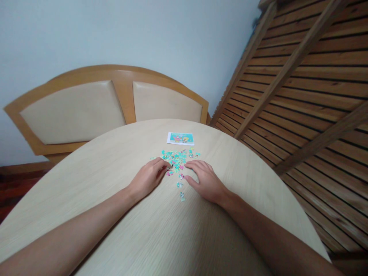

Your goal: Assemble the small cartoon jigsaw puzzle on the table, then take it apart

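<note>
My left hand [149, 178] sits at the near-left edge of the scattered jigsaw pieces [177, 158] mid-way across the round table [129, 237]. Its fingers are curled close together at one piece, though I cannot tell if they pinch it, while my right hand [206, 181] lies flat, fingers loosely apart, touching the near-right edge. The pieces look tiny, thin and light, likely to skid on smooth wood, so I judge each is best nipped by its edges.

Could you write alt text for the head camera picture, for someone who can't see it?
A person's left hand, fingers curled, and right hand, laid flat, touch a scatter of small turquoise puzzle pieces on a round pale table. A cartoon picture card lies just beyond them.
</note>
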Demonstrator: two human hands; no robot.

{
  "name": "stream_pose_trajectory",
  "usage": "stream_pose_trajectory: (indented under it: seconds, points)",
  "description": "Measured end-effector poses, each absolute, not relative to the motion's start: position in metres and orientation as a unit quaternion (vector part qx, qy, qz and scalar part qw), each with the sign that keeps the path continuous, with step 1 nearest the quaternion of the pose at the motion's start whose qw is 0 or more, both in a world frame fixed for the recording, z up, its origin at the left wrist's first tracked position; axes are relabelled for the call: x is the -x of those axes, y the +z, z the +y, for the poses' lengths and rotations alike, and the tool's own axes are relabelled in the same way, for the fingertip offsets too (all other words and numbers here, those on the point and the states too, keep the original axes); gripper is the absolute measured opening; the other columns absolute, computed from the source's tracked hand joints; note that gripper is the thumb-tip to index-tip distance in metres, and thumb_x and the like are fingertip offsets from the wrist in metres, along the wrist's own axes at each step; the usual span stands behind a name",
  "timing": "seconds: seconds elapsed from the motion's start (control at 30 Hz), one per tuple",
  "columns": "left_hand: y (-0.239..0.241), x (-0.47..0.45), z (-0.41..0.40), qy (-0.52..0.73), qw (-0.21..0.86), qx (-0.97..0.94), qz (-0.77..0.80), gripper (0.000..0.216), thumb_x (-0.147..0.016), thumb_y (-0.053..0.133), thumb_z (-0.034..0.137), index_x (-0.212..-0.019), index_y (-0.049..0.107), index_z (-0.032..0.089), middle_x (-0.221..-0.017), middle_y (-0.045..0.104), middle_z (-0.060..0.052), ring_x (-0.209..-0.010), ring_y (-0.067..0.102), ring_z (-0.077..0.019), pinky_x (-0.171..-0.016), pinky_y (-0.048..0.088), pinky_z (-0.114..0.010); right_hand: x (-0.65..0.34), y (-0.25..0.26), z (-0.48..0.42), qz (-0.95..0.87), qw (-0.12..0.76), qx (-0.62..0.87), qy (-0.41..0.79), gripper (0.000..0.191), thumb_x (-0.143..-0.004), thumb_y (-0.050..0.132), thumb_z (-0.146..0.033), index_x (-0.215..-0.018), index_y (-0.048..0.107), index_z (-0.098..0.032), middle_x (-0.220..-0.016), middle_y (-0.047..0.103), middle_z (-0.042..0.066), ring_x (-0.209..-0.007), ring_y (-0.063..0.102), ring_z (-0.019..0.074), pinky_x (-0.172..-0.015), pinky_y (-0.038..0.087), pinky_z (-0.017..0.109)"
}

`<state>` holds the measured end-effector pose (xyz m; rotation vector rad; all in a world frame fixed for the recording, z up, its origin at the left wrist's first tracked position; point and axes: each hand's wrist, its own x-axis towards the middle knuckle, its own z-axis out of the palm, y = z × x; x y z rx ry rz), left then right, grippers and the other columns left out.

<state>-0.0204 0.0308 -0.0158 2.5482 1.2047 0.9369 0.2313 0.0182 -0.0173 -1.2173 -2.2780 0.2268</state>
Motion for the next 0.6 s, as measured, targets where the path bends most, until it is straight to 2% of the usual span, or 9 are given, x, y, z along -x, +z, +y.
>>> stream_pose_trajectory:
  seconds: [0.27,0.43,0.6]
  points:
    - [-0.005,0.004,0.007,0.35,0.178,-0.839,0.377,0.019,-0.099,0.052,0.026,-0.115,0.06,0.02,-0.097,0.071,-0.005,-0.089,0.068,-0.0183,-0.083,0.056,-0.032,-0.221,-0.005,0.01,-0.862,0.322,0.376,0.111,0.026,-0.094,0.063,-0.03,-0.119,0.067,-0.025,-0.117,0.072,0.006,-0.114,0.061,0.0233,-0.102,0.043,0.041]
    - [-0.009,-0.003,0.002,0.403,0.249,-0.807,0.351,0.026,-0.096,0.057,0.025,-0.12,0.057,0.019,-0.096,0.071,-0.005,-0.088,0.07,-0.0171,-0.084,0.058,-0.032,-0.218,-0.007,0.009,-0.859,0.339,0.357,0.14,0.024,-0.094,0.062,-0.024,-0.116,0.069,-0.025,-0.1,0.076,0.003,-0.1,0.066,0.0217,-0.095,0.045,0.039]
    - [-0.011,0.002,0.004,0.41,0.246,-0.794,0.375,0.023,-0.095,0.057,0.025,-0.117,0.057,0.018,-0.101,0.071,-0.007,-0.09,0.069,-0.0179,-0.085,0.058,-0.034,-0.219,-0.007,0.012,-0.845,0.35,0.367,0.171,0.024,-0.095,0.053,-0.019,-0.109,0.072,-0.024,-0.1,0.074,0.004,-0.096,0.067,0.0199,-0.09,0.047,0.036]
